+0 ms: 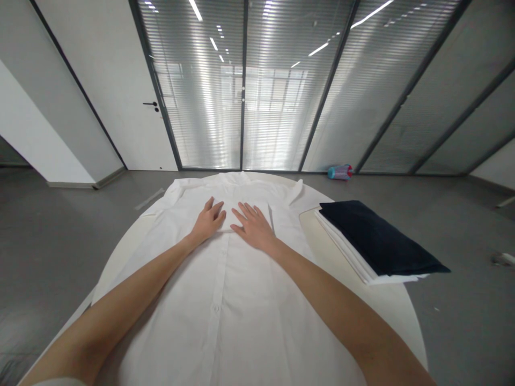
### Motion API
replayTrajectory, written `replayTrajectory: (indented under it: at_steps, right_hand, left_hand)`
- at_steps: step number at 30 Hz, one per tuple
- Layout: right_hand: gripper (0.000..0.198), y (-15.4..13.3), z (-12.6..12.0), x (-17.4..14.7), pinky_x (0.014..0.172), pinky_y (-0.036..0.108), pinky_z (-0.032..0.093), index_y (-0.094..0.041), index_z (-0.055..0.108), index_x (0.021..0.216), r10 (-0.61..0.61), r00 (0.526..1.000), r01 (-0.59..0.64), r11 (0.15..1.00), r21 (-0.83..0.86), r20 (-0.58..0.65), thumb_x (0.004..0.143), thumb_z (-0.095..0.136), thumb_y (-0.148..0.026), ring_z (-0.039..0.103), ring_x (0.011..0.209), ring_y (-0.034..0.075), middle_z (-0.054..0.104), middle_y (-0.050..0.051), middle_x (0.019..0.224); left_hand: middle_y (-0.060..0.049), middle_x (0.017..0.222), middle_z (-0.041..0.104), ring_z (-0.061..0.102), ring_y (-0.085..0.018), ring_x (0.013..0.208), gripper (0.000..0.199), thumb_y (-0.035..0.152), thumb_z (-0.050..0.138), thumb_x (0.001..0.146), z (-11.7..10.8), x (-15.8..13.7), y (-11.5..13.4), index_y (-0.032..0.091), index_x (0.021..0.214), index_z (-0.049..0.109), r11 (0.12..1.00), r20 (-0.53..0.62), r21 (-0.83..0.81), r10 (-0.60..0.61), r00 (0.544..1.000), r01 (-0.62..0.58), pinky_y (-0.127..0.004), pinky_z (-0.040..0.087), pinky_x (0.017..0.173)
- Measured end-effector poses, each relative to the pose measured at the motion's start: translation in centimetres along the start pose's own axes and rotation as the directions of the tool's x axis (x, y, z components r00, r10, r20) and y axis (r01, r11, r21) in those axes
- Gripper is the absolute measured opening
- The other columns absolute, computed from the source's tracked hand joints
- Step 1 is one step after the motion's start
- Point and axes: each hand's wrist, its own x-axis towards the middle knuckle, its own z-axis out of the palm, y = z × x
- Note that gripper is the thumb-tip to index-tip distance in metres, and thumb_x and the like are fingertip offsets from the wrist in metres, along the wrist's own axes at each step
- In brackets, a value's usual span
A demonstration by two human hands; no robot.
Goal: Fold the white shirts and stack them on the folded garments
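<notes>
A white button-front shirt (249, 300) lies spread face up on a round white table, its collar end at the far side. Its button placket runs down the middle, with a button visible low on it. On the upper chest rests my left hand (208, 221), fingers apart, left of the placket. Just right of the placket, my right hand (253, 225) lies flat with its fingers spread, beside a chest pocket edge. Both touch the cloth and grip nothing. The short sleeves reach out toward the table's far rim.
At the right on the table (410, 316) sits a stack of folded clothes, a dark navy piece (374, 236) atop white ones (341, 241). A blue and pink bundle (340, 172) lies on the floor by the glass partition (277, 96). A door (116, 91) stands at left.
</notes>
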Motion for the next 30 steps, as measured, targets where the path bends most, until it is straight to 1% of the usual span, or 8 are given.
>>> replayTrajectory:
  at_steps: [7, 13, 22, 24, 25, 26, 28, 30]
  right_hand:
    - [0.063, -0.1, -0.2, 0.0, 0.122, 0.049, 0.02, -0.018, 0.042, 0.154, -0.018, 1.0, 0.018, 0.999, -0.041, 0.004, 0.103, 0.035, -0.056, 0.026, 0.151, 0.03, 0.03, 0.014, 0.163]
    - [0.063, -0.2, -0.4, 0.0, 0.123, 0.048, 0.019, -0.02, 0.041, 0.154, -0.008, 1.0, 0.008, 0.999, -0.033, 0.007, 0.103, 0.035, -0.056, 0.025, 0.151, 0.028, 0.029, 0.012, 0.163]
    - [0.062, -0.3, 0.0, -0.2, 0.123, 0.049, 0.02, -0.019, 0.042, 0.153, -0.018, 1.0, 0.018, 1.0, -0.022, -0.01, 0.103, 0.037, -0.054, 0.026, 0.151, 0.029, 0.03, 0.013, 0.163]
    - [0.061, -0.3, -0.1, -0.1, 0.123, 0.049, 0.019, -0.019, 0.045, 0.152, -0.022, 1.0, 0.022, 1.0, 0.009, -0.021, 0.102, 0.04, -0.054, 0.026, 0.151, 0.029, 0.032, 0.012, 0.162]
    - [0.058, -0.2, -0.4, 0.1, 0.122, 0.048, 0.021, -0.02, 0.048, 0.149, -0.017, 0.999, 0.018, 0.999, 0.041, -0.029, 0.102, 0.04, -0.054, 0.029, 0.15, 0.028, 0.036, 0.011, 0.161]
    - [0.054, 0.1, -0.7, 0.3, 0.122, 0.047, 0.024, -0.021, 0.052, 0.146, 0.01, 0.999, -0.006, 0.996, 0.085, -0.041, 0.103, 0.039, -0.052, 0.035, 0.147, 0.027, 0.043, 0.01, 0.157]
    - [0.046, 1.1, -1.8, 1.0, 0.115, 0.04, 0.036, -0.023, 0.06, 0.136, 0.142, 0.987, -0.125, 0.972, 0.198, -0.074, 0.105, 0.035, -0.046, 0.052, 0.134, 0.023, 0.061, 0.008, 0.142]
    - [0.039, 2.8, -3.2, 1.5, 0.102, 0.034, 0.046, -0.025, 0.063, 0.129, 0.343, 0.934, -0.302, 0.909, 0.288, -0.102, 0.105, 0.036, -0.039, 0.065, 0.116, 0.02, 0.072, 0.005, 0.123]
  left_hand:
    - [-0.018, 0.157, 0.037, 0.048, -0.032, 0.137, 0.052, 0.042, 0.047, 0.095, 0.0, 0.0, 0.2, 0.015, 0.139, 0.058, 1.0, 0.002, 0.014, -0.018, 1.0, 0.018, -0.045, 0.036, 0.117]
    - [-0.017, 0.157, 0.038, 0.059, -0.029, 0.125, 0.051, 0.044, 0.048, 0.095, 0.1, 0.0, 0.0, 0.018, 0.137, 0.06, 1.0, -0.021, -0.007, -0.002, 1.0, 0.002, -0.044, 0.04, 0.114]
    - [-0.017, 0.158, 0.036, 0.048, -0.031, 0.138, 0.053, 0.044, 0.047, 0.095, 0.0, 0.0, 0.1, 0.016, 0.139, 0.058, 1.0, -0.006, -0.008, -0.016, 1.0, 0.016, -0.044, 0.037, 0.116]
    - [-0.017, 0.158, 0.036, 0.045, -0.031, 0.14, 0.054, 0.044, 0.047, 0.095, 0.0, 0.0, 0.1, 0.016, 0.14, 0.057, 1.0, 0.0, -0.006, -0.023, 1.0, 0.023, -0.043, 0.035, 0.117]
    - [-0.017, 0.158, 0.036, 0.044, -0.031, 0.141, 0.054, 0.044, 0.047, 0.095, 0.0, 0.0, 0.1, 0.015, 0.14, 0.057, 1.0, 0.003, -0.004, -0.024, 1.0, 0.024, -0.042, 0.035, 0.118]
    - [-0.017, 0.158, 0.036, 0.043, -0.031, 0.142, 0.055, 0.043, 0.047, 0.095, 0.0, 0.0, 0.1, 0.015, 0.14, 0.057, 1.0, 0.004, -0.003, -0.027, 1.0, 0.027, -0.042, 0.034, 0.118]
    - [-0.018, 0.158, 0.036, 0.043, -0.032, 0.142, 0.055, 0.043, 0.048, 0.095, 0.0, 0.0, 0.0, 0.014, 0.14, 0.058, 0.999, 0.005, 0.0, -0.035, 0.999, 0.035, -0.042, 0.034, 0.118]
    - [-0.018, 0.158, 0.035, 0.043, -0.032, 0.142, 0.055, 0.044, 0.048, 0.095, 0.1, 0.0, -0.1, 0.013, 0.139, 0.058, 0.999, 0.01, 0.005, -0.04, 0.999, 0.04, -0.041, 0.034, 0.118]
